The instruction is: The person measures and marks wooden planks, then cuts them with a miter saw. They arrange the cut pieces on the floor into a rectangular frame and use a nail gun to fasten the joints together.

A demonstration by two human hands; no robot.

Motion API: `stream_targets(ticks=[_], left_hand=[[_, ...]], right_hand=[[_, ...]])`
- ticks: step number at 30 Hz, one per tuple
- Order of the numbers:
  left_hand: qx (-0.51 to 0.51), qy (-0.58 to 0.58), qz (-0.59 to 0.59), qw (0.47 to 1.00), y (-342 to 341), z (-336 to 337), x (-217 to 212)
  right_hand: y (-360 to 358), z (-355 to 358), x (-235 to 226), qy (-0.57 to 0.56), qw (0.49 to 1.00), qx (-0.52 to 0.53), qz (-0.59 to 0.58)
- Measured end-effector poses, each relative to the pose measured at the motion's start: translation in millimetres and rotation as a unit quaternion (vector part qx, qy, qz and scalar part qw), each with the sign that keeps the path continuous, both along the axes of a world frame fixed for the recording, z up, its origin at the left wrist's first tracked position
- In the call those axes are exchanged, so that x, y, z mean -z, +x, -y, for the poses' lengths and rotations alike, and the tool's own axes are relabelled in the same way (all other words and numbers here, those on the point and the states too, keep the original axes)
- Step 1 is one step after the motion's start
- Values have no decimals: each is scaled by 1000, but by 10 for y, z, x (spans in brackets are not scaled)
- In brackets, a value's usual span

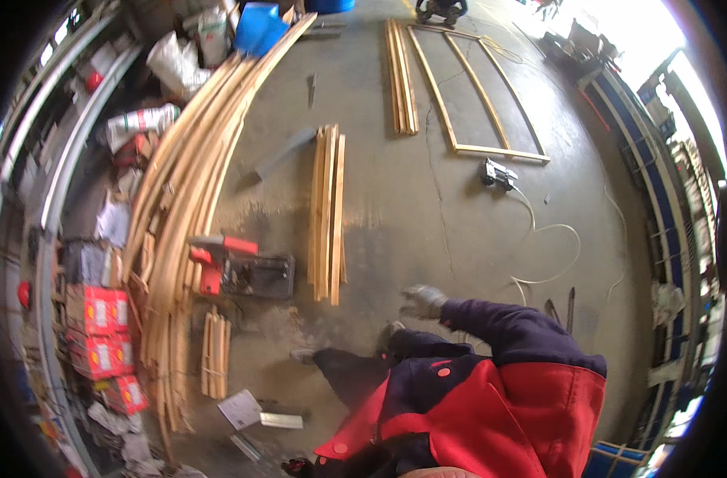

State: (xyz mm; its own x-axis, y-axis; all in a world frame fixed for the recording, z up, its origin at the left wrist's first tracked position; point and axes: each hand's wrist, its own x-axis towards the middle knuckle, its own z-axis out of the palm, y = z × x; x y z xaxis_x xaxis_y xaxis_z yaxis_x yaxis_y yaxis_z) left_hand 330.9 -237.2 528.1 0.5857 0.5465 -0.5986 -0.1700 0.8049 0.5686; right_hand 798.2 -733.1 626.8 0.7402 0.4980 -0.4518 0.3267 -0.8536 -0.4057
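My right hand, in a pale grey work glove, reaches forward over the concrete floor. Its fingers look apart and nothing shows in them. The nearest thing to it is a short stack of wooden battens lying to its left, not touching it. My left hand is not in view. Beyond my right hand, a nail gun lies on the floor with a pale air hose looping back from it. Past the tool lies a rectangular wooden frame with a middle bar.
A red and black power saw stands left of the battens. Long timber lies along the left racks, beside red boxes. More battens lie by the frame. Metal offcuts and a small wood bundle lie near left.
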Motion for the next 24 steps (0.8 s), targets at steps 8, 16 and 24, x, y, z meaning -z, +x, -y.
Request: stream_targets(ticks=[8,16,24], left_hand=[[225,-194,60,953,2996,1485,-793],[440,-161,77,880,4898,3757,-2201],[681,142,33,717,6075,4326,-1831]], right_hand=[[924,654,-1907,285,925,21,249],[610,560,-2079,411,904,37,115],[1277,1555,-2046,313,925,184,114]])
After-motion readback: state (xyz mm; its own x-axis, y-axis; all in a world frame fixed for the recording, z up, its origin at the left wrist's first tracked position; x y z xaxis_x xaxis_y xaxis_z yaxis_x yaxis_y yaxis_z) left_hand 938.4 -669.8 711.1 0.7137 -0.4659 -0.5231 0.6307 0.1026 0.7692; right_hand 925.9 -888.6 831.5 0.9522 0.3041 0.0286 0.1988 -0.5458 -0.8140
